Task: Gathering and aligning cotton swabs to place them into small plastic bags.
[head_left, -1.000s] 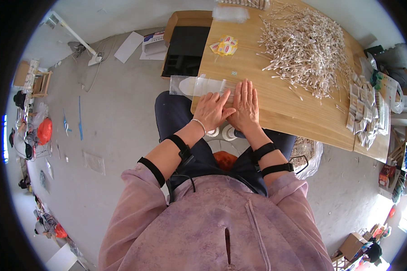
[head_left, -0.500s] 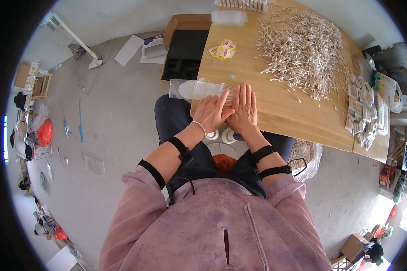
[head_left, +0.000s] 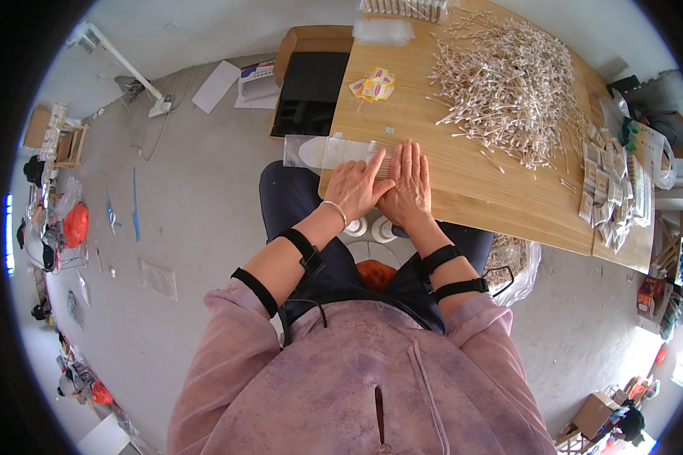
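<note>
At the near left of the wooden table (head_left: 501,201), a small row of cotton swabs (head_left: 379,150) lies side by side next to a clear plastic bag (head_left: 302,152) that sticks out past the table's left edge. My left hand (head_left: 354,186) rests over the bag and the swabs' left part, index finger stretched along the row and thumb pointing to the other hand. Palm down, my right hand (head_left: 407,183) lies flat at the swabs' right end, its fingers straight and together. The swabs' lower part is hidden beneath the hands.
A large heap of loose cotton swabs (head_left: 508,83) covers the table's back right. Small yellow-and-white cards (head_left: 373,85) lie at the back left, near stacked clear bags (head_left: 383,31). Filled packets (head_left: 605,186) pile up at the right edge. A black-lined open box (head_left: 311,95) adjoins the table.
</note>
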